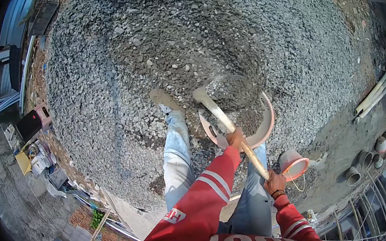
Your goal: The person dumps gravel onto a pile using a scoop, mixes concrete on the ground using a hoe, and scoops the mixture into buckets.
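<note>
gravel (306, 58) spreads wide around the person, loose and uneven, so a steady stance matters most; the left leg (176, 156) is planted forward and the right leg (252, 204) is set back, which looks like a sound base for drawing a tool inward. the hoe (221, 114) slants between them, its head low at the darker stones just beyond the pan (269, 123), whose curved rim opens toward that patch. short, low pulls would probably gather stones better than high swings, with the edge kept off the rim and well away from the left shoe (162, 97). a bucket (288, 158) sits near the lower grip. both hands are closed around the handle, spaced apart: the left hand (235, 138) partway down to guide, the right hand (274, 183) near the butt to steer.
</note>
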